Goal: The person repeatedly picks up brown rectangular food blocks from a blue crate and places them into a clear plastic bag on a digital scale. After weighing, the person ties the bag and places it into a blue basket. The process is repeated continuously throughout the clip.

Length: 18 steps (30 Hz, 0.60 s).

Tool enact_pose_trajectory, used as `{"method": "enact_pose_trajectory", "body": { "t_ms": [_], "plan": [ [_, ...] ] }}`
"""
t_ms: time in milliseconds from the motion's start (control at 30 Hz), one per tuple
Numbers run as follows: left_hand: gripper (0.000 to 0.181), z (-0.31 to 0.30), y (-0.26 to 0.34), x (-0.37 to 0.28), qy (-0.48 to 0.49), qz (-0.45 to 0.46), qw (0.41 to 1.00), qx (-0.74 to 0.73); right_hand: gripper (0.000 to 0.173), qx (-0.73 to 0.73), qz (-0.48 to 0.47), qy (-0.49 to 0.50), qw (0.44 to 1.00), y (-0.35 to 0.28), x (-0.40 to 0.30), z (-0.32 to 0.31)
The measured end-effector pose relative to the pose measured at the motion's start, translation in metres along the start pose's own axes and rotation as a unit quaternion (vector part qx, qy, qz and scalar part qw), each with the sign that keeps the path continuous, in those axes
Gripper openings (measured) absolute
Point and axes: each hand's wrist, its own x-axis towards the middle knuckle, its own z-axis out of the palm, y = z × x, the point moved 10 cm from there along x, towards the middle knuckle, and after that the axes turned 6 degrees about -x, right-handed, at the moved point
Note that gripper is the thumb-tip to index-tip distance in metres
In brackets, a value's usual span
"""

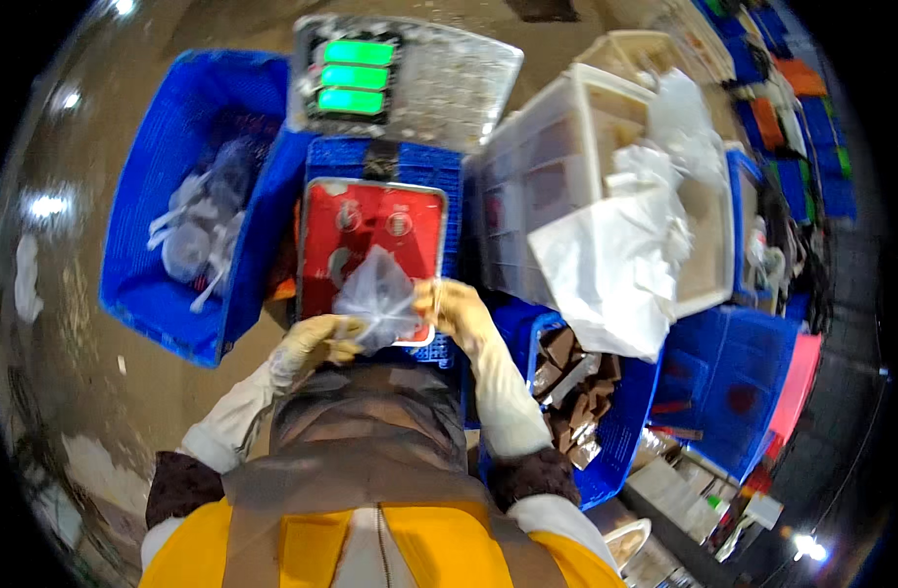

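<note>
A clear plastic bag (375,301) lies gathered over the lower part of a red tray (375,220) with a pale rim. My left hand (322,338), in a cream rubber glove, grips the bag's left side. On the opposite side my right hand (449,307), gloved alike, pinches the bag near the tray's right edge. What the bag contains cannot be made out. Red printed with white symbols shows around it. Just beyond the tray stands a weighing scale display (353,77) with three green lit panels on a wet metal housing.
To the left is a blue crate (155,220) with several tied plastic bags (188,250). White plastic sheeting (618,242) drapes over a large white crate (537,176) on the right. A blue bin (632,434) nearby holds brown pieces (588,408). The floor (74,353) looks wet.
</note>
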Motion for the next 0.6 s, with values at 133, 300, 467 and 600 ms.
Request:
{"method": "enact_pose_trajectory", "body": {
  "t_ms": [133,300,467,600],
  "plan": [
    [0.045,0.043,-0.044,0.010,-0.096,-0.033,0.994,-0.047,0.021,-0.364,-0.092,-0.239,0.895,0.008,-0.061,0.110],
    [0.028,-0.007,-0.026,0.006,0.053,0.074,0.839,0.536,0.016,-0.759,-0.251,0.127,0.588,-0.041,0.014,0.036],
    [0.017,0.052,-0.005,-0.043,-0.132,0.149,0.838,0.509,0.019,-0.702,-0.152,0.059,0.693,0.059,0.077,-0.038],
    [0.025,-0.003,0.094,-0.039,0.114,0.182,0.942,0.257,0.020,-0.264,-0.055,-0.002,0.963,-0.012,0.001,0.005]
  ]
}}
